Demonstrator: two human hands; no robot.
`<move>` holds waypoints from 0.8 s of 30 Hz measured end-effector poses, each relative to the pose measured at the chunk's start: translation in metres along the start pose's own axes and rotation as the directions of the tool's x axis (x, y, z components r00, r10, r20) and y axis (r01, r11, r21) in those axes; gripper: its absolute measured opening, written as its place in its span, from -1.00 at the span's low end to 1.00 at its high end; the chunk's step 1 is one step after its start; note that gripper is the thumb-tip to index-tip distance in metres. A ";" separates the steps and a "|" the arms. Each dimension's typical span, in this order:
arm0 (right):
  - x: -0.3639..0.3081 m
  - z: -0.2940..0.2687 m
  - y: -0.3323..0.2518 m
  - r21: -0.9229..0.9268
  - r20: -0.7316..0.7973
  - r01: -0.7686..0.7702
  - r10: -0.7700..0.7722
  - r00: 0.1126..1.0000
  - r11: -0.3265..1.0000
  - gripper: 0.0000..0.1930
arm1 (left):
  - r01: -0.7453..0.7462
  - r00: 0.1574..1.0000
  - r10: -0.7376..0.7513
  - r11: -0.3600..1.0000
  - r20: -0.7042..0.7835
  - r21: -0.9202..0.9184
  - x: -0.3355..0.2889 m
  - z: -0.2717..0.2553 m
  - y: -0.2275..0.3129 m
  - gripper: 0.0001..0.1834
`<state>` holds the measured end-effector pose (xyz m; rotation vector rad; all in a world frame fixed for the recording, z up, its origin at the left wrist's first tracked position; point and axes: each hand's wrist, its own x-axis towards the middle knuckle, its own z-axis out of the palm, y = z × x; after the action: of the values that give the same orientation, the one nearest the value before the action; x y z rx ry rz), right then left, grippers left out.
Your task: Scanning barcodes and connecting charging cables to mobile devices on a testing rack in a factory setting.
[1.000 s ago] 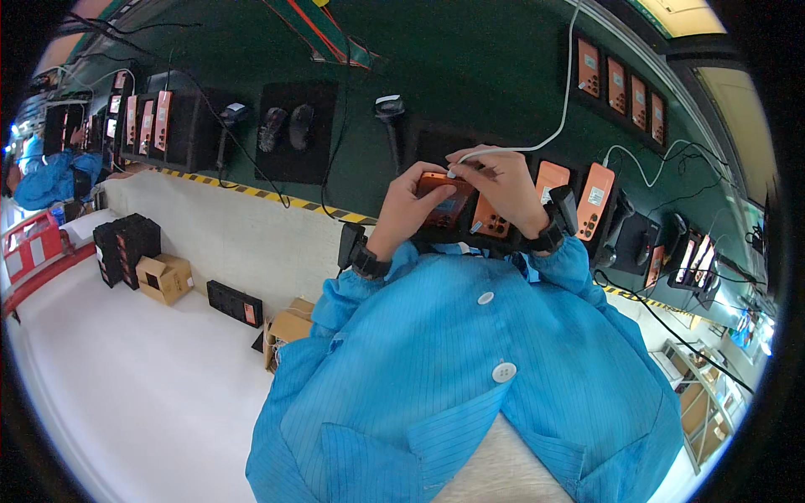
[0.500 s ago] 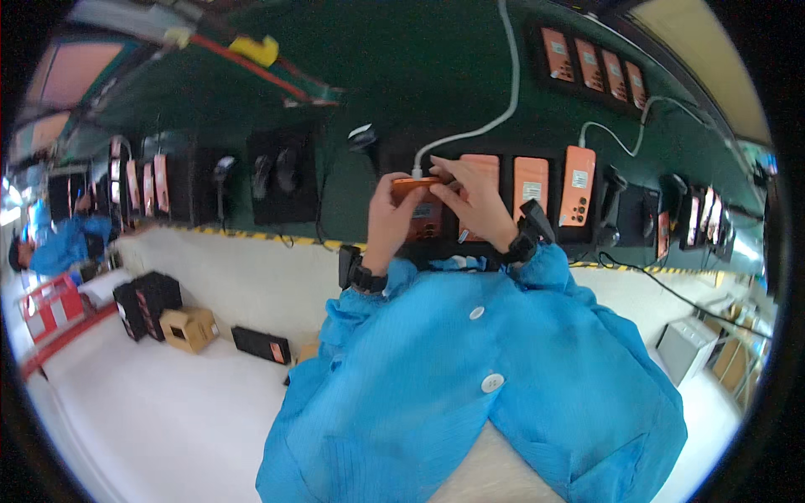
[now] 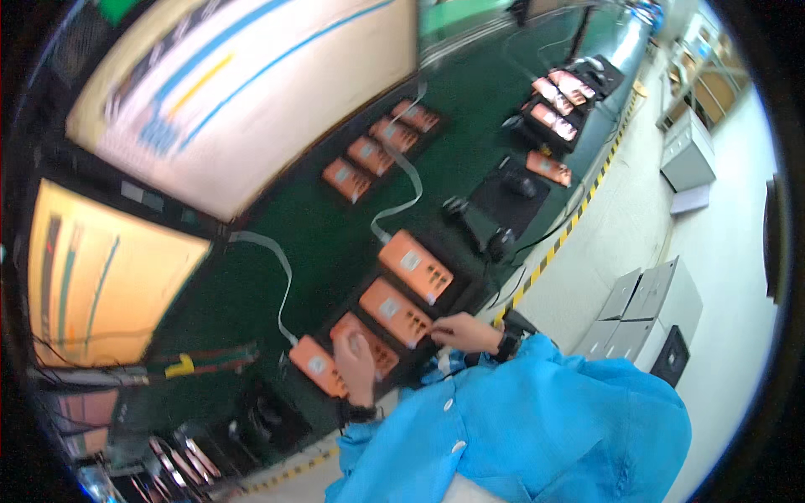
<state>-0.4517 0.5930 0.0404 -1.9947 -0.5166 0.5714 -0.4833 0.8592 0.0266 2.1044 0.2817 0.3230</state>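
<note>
A row of orange phones lies backs up on dark trays before me. The leftmost phone (image 3: 317, 365) has a white cable plugged into its top end. Over the phone beside it (image 3: 381, 355), my left hand (image 3: 355, 359) lies with curled, slightly blurred fingers closed at its upper part. My right hand (image 3: 463, 333) is pinched closed at the lower corner of the third phone (image 3: 396, 310); what sits between the fingertips is too small to make out. The rightmost phone (image 3: 417, 267) also has a white cable (image 3: 411, 197) in its top end. Both wrists wear black bands.
Several more orange phones (image 3: 371, 157) lie in a tray behind the row. Two lit screens (image 3: 277, 92) stand at the left. Black handheld devices (image 3: 478, 226) and further phones (image 3: 553, 121) are to the right. Yellow-black tape (image 3: 553, 256) edges the green table; grey cabinets (image 3: 646, 310) stand beyond.
My view has swung to the right. The cabled phone that both hands held up now lies in the row. The left hand has moved onto the phone beside it, the right hand to the third.
</note>
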 end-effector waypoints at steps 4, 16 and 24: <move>-0.050 -0.060 0.040 0.022 0.028 -0.004 0.003 1.000 1.000 -0.71 | -0.322 0.883 0.312 0.946 0.350 -0.031 -0.019 0.082 0.103 -0.84; -0.222 -0.240 0.187 0.192 -0.443 -0.170 0.240 0.864 0.966 -0.64 | -0.190 0.353 0.211 0.970 0.911 -0.151 -0.061 0.351 0.276 -0.71; -0.238 -0.309 0.246 0.286 -0.467 -0.194 0.313 0.827 0.938 -0.70 | -0.333 0.146 0.294 0.914 0.945 -0.233 -0.032 0.483 0.315 -0.73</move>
<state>-0.4308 0.1346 -0.0026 -1.9012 0.1429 0.2264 -0.3270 0.3030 0.0448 1.9437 -0.9770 -0.8563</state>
